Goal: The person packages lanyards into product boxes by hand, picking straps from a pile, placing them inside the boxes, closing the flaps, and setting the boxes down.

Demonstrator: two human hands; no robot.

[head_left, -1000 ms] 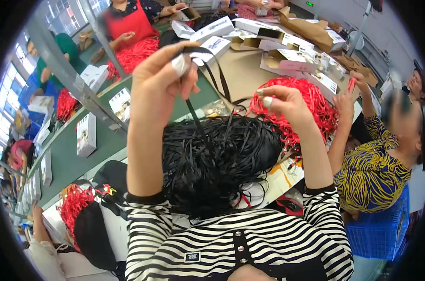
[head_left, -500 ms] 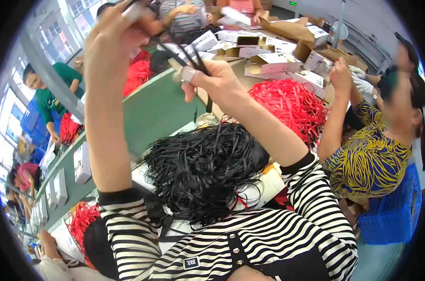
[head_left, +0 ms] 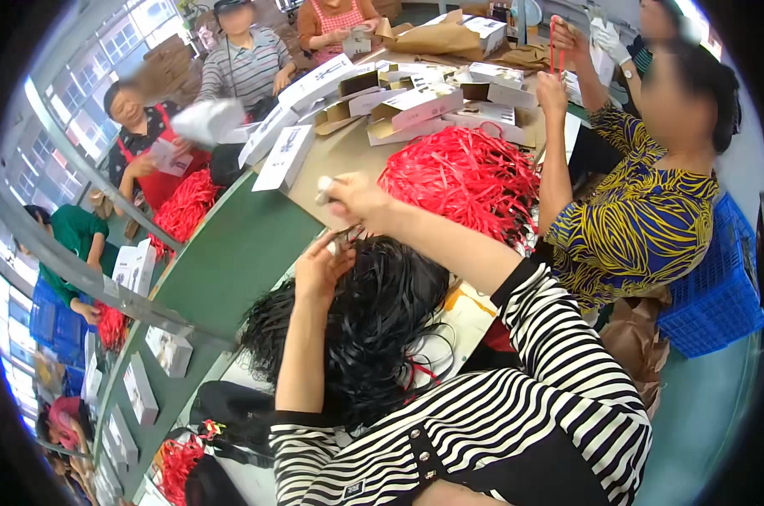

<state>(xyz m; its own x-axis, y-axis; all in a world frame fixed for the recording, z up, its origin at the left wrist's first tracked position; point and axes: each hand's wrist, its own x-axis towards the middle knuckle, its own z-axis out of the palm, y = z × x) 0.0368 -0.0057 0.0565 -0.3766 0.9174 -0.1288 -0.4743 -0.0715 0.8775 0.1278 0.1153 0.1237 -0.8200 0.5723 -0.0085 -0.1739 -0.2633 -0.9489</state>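
Note:
A large tangled heap of thin black straps (head_left: 356, 329) lies right in front of me. Above its far edge my two hands are close together. The fingers of my left hand (head_left: 316, 268) pinch a short dark bit of black strap, with a pale wrap on one finger. My right hand (head_left: 361, 205), slightly blurred, is curled just above the left, a white wrap on its raised thumb or finger. Dark strap shows between the two hands; how the right fingers grip it is partly hidden. Beyond my right forearm sits a heap of red straps (head_left: 462, 181).
A green conveyor belt (head_left: 222, 261) curves along the left, carrying white boxes (head_left: 140, 388). A metal rail (head_left: 104, 287) crosses there. Open cartons (head_left: 420, 105) pile up ahead. At right, a person in a patterned top (head_left: 643, 228) holds a red strap near a blue crate (head_left: 715, 287). Others work around.
Both hands have come down from high in front and drawn together over the black heap. My view has turned, showing more of the belt and of people across it.

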